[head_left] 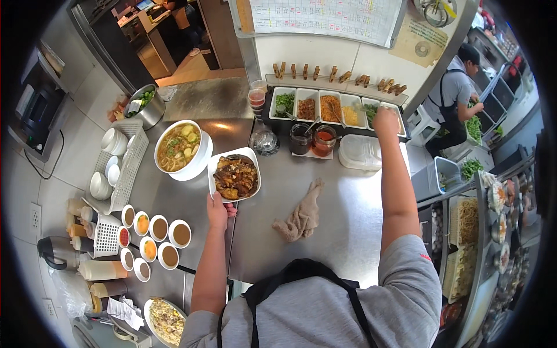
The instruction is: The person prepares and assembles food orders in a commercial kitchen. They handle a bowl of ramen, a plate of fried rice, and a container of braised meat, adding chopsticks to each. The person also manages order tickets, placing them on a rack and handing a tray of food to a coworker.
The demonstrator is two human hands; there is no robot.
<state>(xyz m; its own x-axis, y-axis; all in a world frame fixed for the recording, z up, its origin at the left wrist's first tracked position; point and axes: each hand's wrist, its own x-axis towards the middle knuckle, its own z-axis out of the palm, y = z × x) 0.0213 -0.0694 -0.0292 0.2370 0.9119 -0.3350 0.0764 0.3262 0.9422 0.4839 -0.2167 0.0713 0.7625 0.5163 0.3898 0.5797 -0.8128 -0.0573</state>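
Note:
My left hand (219,211) grips the near rim of a white square bowl (256,158) filled with dark, glazed fried pieces (235,177). Over the right end of a rack of white garnish containers (306,93), my right hand (386,122) is closed with its fingers curled down. Whatever it pinches is hidden under the hand. Chopped greens (285,103), brown bits and yellow shreds fill the containers, with spoons in several of them. Just left of the square bowl stands a deep white bowl of noodle soup (180,146) with green slices on top.
A crumpled brown cloth (301,214) lies mid-counter. Sauce jars (322,141) and a clear plastic tub (360,152) stand before the rack. Small sauce cups (159,226), baskets (125,165) and a rice plate (165,322) line the left. A co-worker (455,98) handles greens at far right.

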